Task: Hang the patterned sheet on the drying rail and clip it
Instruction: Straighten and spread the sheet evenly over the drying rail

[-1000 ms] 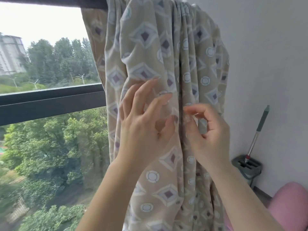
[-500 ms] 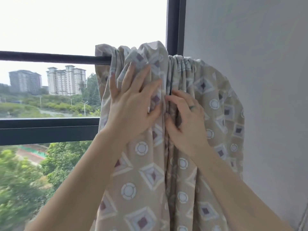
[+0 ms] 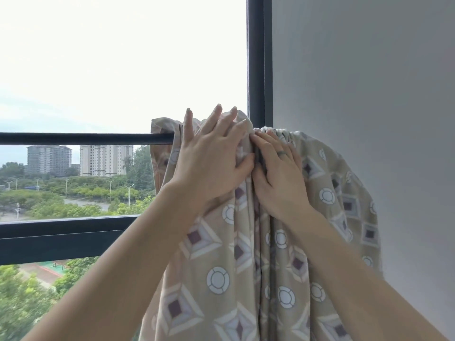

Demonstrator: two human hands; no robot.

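Head view, at a high window: two bare hands work the patterned sheet (image 3: 216,279) where it drapes over the dark drying rail (image 3: 86,139) in the centre of the frame, hard against the vertical window frame (image 3: 256,57) and the grey wall (image 3: 369,82) at right. The left hand (image 3: 211,166) lies flat and spread on the bunched cloth just below the rail, fingers (image 3: 188,124) splayed upward and reaching past the top of the fold, thumb pressing inward; it clasps nothing. The right hand (image 3: 278,178), wearing a ring (image 3: 281,153), sits just beside it, touching, with fingers curled into a deep vertical pleat (whether they pinch the fabric or merely press it cannot be told). The sheet, beige with diamonds and circles, hangs in gathered folds down to the lower edge of the frame, where it is cut off; its right side bulges against the wall. The rail's right end is hidden under the cloth. Both forearms run out of the bottom of the frame. Apartment blocks (image 3: 81,159) and trees (image 3: 22,303) show through the glass at left.
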